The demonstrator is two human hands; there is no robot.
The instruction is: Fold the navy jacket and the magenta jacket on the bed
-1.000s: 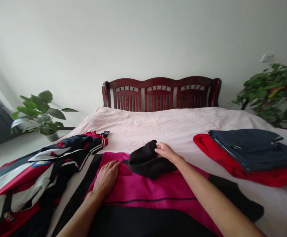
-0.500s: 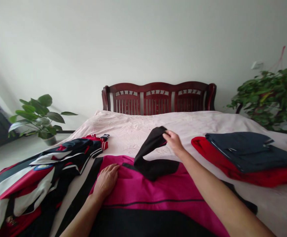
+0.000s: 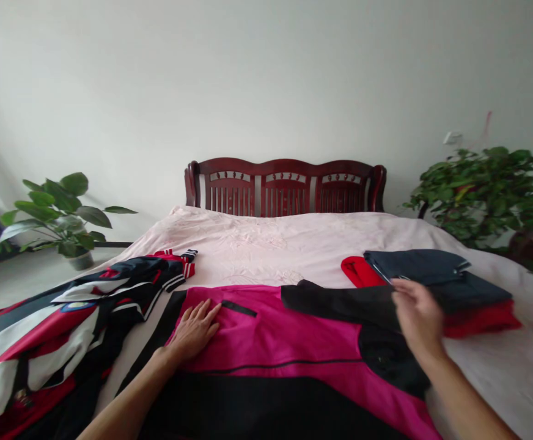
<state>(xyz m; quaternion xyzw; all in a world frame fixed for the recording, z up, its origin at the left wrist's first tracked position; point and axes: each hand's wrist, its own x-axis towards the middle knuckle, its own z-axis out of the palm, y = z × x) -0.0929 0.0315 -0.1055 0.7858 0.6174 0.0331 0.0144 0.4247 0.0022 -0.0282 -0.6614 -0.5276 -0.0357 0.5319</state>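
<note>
A magenta and black jacket [image 3: 266, 342] lies spread on the bed right in front of me. My left hand [image 3: 195, 330] rests flat on its magenta part, fingers spread, beside a short black strip [image 3: 239, 308]. One black sleeve [image 3: 340, 302] stretches to the right across the jacket. At that sleeve's far end is my right hand [image 3: 417, 318], slightly blurred, with its fingers closed on the fabric. Just behind the right hand sits a stack of folded clothes, a dark navy one [image 3: 422, 266] on top of a red one [image 3: 481, 319].
Navy, white and red jackets [image 3: 74, 324] lie heaped on the left. A pale pink sheet [image 3: 248, 238] covers the bed, with a dark red wooden headboard [image 3: 285, 186] beyond. Potted plants stand at the left [image 3: 65, 214] and right [image 3: 472, 195].
My right hand has moved right and toward me, drawing the black sleeve from a raised loop into a flat stretch. My left hand stays on the jacket. The view has shifted slightly.
</note>
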